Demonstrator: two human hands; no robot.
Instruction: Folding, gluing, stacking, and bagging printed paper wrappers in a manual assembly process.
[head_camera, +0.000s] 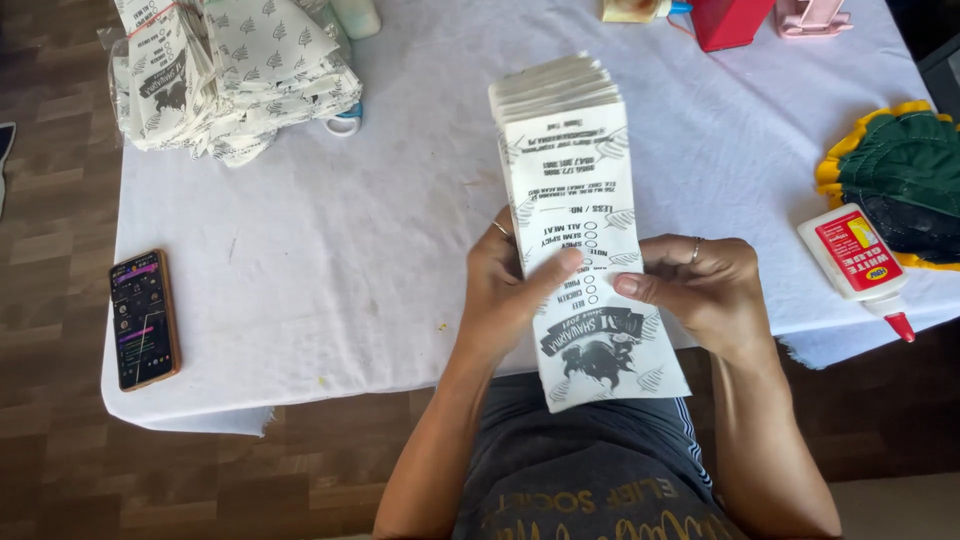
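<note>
I hold a thick stack of long white paper sleeves (575, 190) with black print, upright over the table's front edge. My left hand (505, 290) grips the stack from the left, its thumb pressed across the top sheet. My right hand (700, 285) holds the right side, fingers curled behind and the thumb on the front. Both hands wear a ring. The stack fans out at its far end.
A white cloth covers the table (350, 250). A pile of the same printed sleeves (235, 70) lies at the far left. A phone (145, 318) rests near the left edge. A white glue bottle (858, 262) and a green-and-yellow cloth item (895, 175) sit at the right; a red box (730, 20) at the back.
</note>
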